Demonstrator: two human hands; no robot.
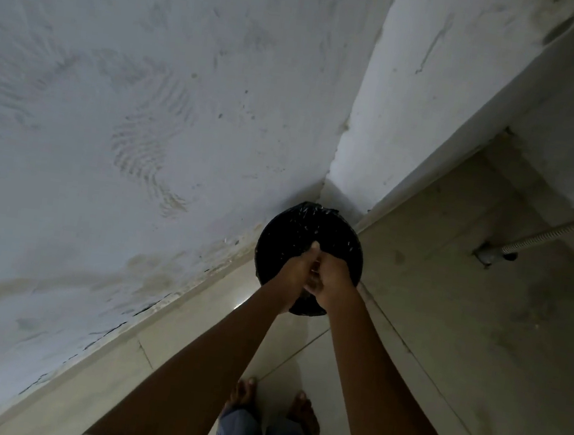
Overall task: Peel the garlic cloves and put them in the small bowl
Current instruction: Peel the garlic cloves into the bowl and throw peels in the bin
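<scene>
The left arm (203, 370) and right arm (382, 394), both bare, stretch forward and down, converging. The left hand (298, 268) and right hand (335, 277) press together, fingers curled inward, left thumb raised. Anything held is hidden.

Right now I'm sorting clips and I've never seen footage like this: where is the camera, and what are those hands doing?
No machine here: a person wears one wide-angle camera on the head, so you look down along both bare arms. The left hand and right hand meet, pressed together, over a round bin lined with a black bag, standing on the tiled floor in a corner between two pale walls. It is too dark to tell whether they hold anything. Below are the person's bare feet; a ribbed hose runs along the right wall. No garlic or bowl shows.
</scene>
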